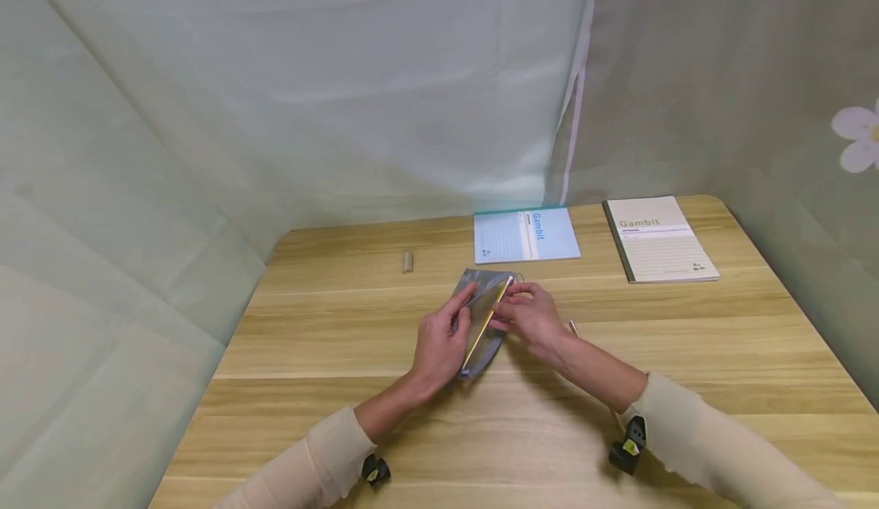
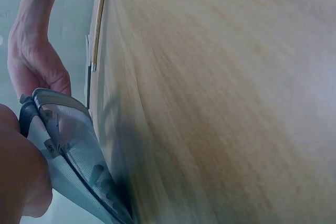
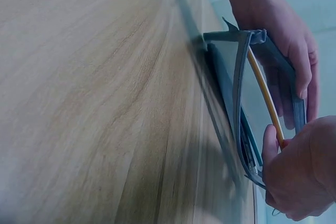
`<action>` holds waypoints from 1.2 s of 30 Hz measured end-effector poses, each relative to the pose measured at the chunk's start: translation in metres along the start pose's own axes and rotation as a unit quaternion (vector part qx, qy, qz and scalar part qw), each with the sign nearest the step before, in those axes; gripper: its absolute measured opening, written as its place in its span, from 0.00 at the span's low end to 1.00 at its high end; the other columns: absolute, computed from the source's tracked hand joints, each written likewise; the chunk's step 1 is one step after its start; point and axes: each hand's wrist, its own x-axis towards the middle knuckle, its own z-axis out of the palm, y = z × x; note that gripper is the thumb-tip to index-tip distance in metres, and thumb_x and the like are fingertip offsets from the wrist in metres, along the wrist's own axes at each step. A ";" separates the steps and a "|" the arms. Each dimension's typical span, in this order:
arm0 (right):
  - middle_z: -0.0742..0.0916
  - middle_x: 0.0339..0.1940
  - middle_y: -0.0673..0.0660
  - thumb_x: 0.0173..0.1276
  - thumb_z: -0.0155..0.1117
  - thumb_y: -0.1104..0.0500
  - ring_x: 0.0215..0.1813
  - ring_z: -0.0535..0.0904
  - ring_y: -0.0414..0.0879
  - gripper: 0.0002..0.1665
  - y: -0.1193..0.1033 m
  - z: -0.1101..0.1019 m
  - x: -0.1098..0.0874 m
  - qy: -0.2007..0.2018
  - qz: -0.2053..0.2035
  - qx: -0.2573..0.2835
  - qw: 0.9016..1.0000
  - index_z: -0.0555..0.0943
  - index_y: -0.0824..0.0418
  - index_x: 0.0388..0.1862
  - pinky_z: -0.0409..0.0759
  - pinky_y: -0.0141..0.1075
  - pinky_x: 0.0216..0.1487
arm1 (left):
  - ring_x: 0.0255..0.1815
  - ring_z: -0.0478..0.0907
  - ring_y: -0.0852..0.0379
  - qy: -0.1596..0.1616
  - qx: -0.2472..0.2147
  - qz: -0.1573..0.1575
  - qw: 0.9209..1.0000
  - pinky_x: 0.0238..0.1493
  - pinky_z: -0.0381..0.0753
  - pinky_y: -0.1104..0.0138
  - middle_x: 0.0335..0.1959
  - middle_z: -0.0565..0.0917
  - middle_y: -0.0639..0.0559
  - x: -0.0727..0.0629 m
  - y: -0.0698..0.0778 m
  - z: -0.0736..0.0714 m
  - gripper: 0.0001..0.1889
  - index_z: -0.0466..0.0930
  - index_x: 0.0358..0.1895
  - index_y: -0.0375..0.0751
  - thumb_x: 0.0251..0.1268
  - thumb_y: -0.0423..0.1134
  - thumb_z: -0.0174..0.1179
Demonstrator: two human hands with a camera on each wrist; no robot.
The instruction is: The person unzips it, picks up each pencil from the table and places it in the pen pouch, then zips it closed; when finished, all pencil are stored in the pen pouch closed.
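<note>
A grey mesh zip pouch [image 1: 481,276] is held above the table, its mouth spread apart. My left hand [image 1: 439,345] grips one side of it, thumb on the near face and fingers on the other, as the right wrist view shows. Between thumb and fingers my right hand [image 1: 532,314] pinches a yellow pencil [image 3: 265,90]. That pencil lies lengthwise within the open mouth, along the zip edges [image 3: 239,103]. In the left wrist view, the mesh side [image 2: 86,150] hides the pencil.
A second pencil [image 2: 98,30] lies on the table, partly beneath my right forearm. Farther back are a small beige block [image 1: 408,262], a blue notebook [image 1: 508,238] and a cream notebook [image 1: 662,246]. Fabric curtains [image 1: 412,97] stand behind the wooden table [image 1: 330,326].
</note>
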 end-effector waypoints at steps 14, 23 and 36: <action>0.81 0.46 0.64 0.69 0.62 0.80 0.36 0.86 0.48 0.26 -0.006 0.007 0.004 -0.001 0.015 -0.032 0.999 0.68 0.72 0.64 0.89 0.39 0.45 | 0.17 0.59 0.69 0.002 0.003 -0.001 1.000 0.19 0.64 0.70 0.24 0.79 0.50 0.000 -0.002 0.000 0.22 0.82 0.69 0.38 0.75 0.26 0.57; 0.85 0.46 0.69 0.70 0.62 0.79 0.35 0.88 0.52 0.28 -0.006 0.004 0.007 -0.013 0.030 -0.039 0.999 0.66 0.73 0.67 0.89 0.39 0.45 | 0.17 0.59 0.69 0.006 -0.007 0.004 1.000 0.19 0.64 0.70 0.32 0.87 0.41 -0.001 -0.003 0.001 0.22 0.82 0.69 0.37 0.76 0.26 0.56; 0.83 0.56 0.76 0.71 0.61 0.80 0.35 0.89 0.52 0.30 -0.006 0.006 0.009 -0.013 0.024 -0.031 0.999 0.67 0.75 0.70 0.89 0.40 0.44 | 0.17 0.58 0.70 0.000 -0.011 0.000 1.000 0.19 0.64 0.70 0.30 0.85 0.44 -0.001 -0.002 0.003 0.22 0.82 0.69 0.38 0.76 0.26 0.57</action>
